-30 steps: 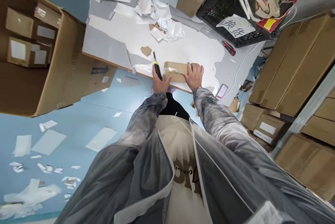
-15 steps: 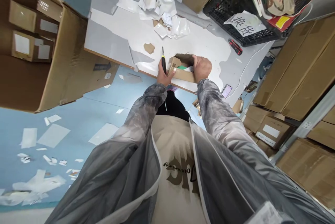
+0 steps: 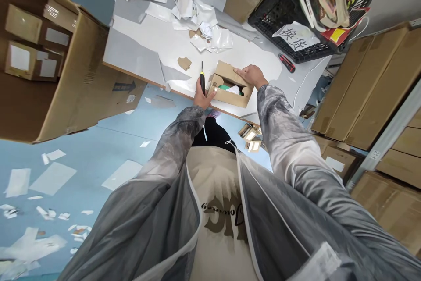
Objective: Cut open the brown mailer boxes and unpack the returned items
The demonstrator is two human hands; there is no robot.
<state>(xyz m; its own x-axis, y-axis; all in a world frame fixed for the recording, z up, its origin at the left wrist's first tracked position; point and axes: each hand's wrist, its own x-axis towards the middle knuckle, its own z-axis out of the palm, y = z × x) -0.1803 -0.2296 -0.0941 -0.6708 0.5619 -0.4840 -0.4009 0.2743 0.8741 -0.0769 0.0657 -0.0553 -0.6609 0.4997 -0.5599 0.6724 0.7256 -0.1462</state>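
A small open cardboard box [image 3: 230, 97] sits near the table's front edge, its lid flap raised at the back. Something green and white [image 3: 233, 90] shows inside, partly hidden by the walls. My left hand [image 3: 201, 95] is closed around a slim tool [image 3: 202, 83] with a black handle, a yellow band and a narrow dark tip pointing away; whether knife or screwdriver is unclear. The thumb of that hand presses on the box's left front corner. My right hand [image 3: 252, 76] grips the raised flap at its right end.
Torn paper and plastic wrapping [image 3: 197, 13] lie at the table's back. A red utility knife [image 3: 287, 63] rests before a black crate [image 3: 297, 51] of books. A large carton [image 3: 75, 75] holding small boxes stands left; stacked cartons [image 3: 362, 83] stand right. Paper scraps litter the floor.
My right hand has pulled back the box's flap, so the opening and contents show more. The view has shifted slightly. My left hand keeps the tool and its touch on the box.
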